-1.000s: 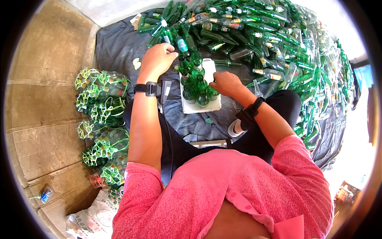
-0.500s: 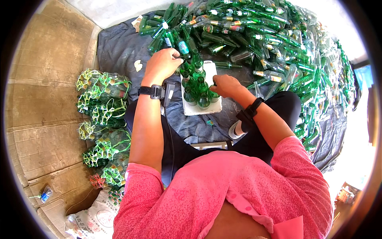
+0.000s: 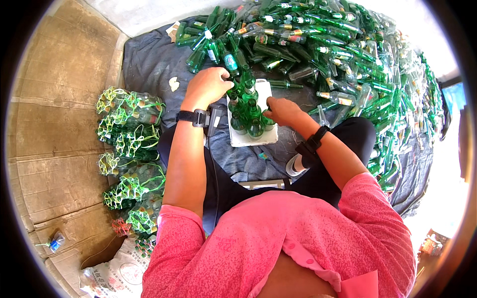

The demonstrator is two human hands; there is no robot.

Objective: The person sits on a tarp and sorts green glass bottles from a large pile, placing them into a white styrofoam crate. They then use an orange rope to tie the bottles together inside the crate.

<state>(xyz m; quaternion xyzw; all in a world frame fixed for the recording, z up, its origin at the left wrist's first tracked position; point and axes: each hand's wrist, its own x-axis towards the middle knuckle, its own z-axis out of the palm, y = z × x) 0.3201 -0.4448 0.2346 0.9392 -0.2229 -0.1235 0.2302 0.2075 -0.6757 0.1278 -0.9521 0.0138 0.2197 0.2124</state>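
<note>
Several green glass bottles (image 3: 255, 130) stand upright, packed together on a white tray (image 3: 264, 90) between my knees. My left hand (image 3: 209, 87) reaches to the far left of this group. Its thumb and fingers are curled round the upper part of a green bottle, mostly hidden behind them. At the right side of the tray, my right hand (image 3: 285, 112) is closed over the top of another green bottle (image 3: 269, 120), whose body shows below the fingers. A bottle with a blue label (image 3: 230, 62) lies just beyond my left hand.
A large heap of loose green and clear bottles (image 3: 338, 54) spreads across the back and right. Bottle bundles tied with green and yellow strapping (image 3: 131, 139) line the left, beside cardboard (image 3: 64, 129). Dark cloth (image 3: 149, 62) covers the floor. A printed white sack (image 3: 119, 268) lies lower left.
My left hand has shifted slightly to the right and nearer, toward the bottles on the tray. My right hand stays at its bottle, almost unmoved.
</note>
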